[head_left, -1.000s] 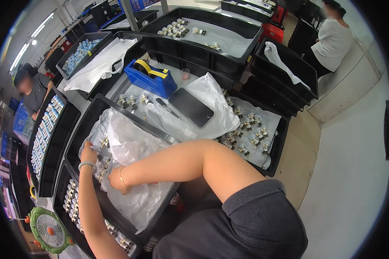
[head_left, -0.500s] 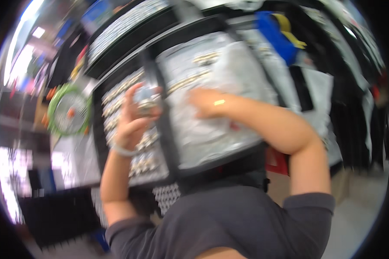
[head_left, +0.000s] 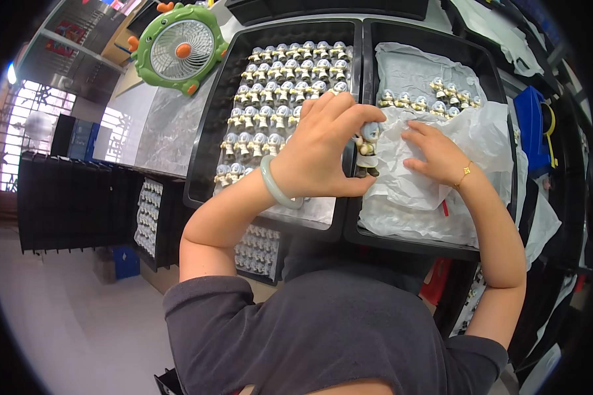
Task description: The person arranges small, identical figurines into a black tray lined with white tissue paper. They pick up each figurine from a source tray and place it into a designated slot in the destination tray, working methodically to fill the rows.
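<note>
My left hand (head_left: pixel 329 145) grips a small painted figurine (head_left: pixel 367 148) upright between thumb and fingers, by its head and base. The figurine has pale blue-grey hair, a white and gold outfit and a dark base. It hangs over the divide between two black trays. Fingers apart, my right hand (head_left: pixel 435 153) rests on crumpled white tissue paper (head_left: pixel 402 197) in the right tray (head_left: pixel 415 242). Several matching figurines (head_left: pixel 451 93) lie at that tray's far end, beyond the paper. The left tray (head_left: pixel 207 148) holds rows of the same figurines (head_left: pixel 270 92), partly hidden by my left hand.
A green animal-shaped fan (head_left: pixel 183 49) stands beyond the left tray's far left corner. A blue object with a yellow strap (head_left: pixel 534 128) sits to the right. Lower down, further black trays of figurines (head_left: pixel 149 217) stand at the left. Another black tray (head_left: pixel 329 8) lies along the back.
My head view has turned, and the blur has cleared. My left hand, with the figurine, has moved from over the left tray toward the right tray. My right hand stays at the paper.
</note>
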Tool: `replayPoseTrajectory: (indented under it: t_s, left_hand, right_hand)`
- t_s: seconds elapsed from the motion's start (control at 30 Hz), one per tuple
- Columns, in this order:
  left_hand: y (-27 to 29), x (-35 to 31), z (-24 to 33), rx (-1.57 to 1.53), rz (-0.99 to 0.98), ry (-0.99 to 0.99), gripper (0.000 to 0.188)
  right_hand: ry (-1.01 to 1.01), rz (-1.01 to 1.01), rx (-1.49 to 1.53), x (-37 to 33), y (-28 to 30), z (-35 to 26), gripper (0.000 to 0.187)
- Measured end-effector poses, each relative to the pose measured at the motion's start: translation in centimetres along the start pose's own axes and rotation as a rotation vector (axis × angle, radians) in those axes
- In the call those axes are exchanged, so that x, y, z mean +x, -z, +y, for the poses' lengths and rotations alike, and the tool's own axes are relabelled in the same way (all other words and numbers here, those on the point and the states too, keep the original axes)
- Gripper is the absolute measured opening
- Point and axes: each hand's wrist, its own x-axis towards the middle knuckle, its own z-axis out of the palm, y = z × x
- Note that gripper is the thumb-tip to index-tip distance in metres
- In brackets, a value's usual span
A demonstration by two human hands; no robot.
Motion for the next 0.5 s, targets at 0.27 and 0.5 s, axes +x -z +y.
replayPoseTrajectory:
  t_s: [0.27,0.5]
  left_hand:
    - [0.1,-0.1,-0.7,0.133,-0.008,0.008,0.057]
    - [0.1,-1.3,-3.7,0.343,-0.167,0.069,0.050]
  right_hand:
    - [0.010,-0.011,-0.003,0.2,0.0,-0.1,0.048]
    - [-0.010,-0.018,-0.019,0.1,-0.1,-0.3,0.047]
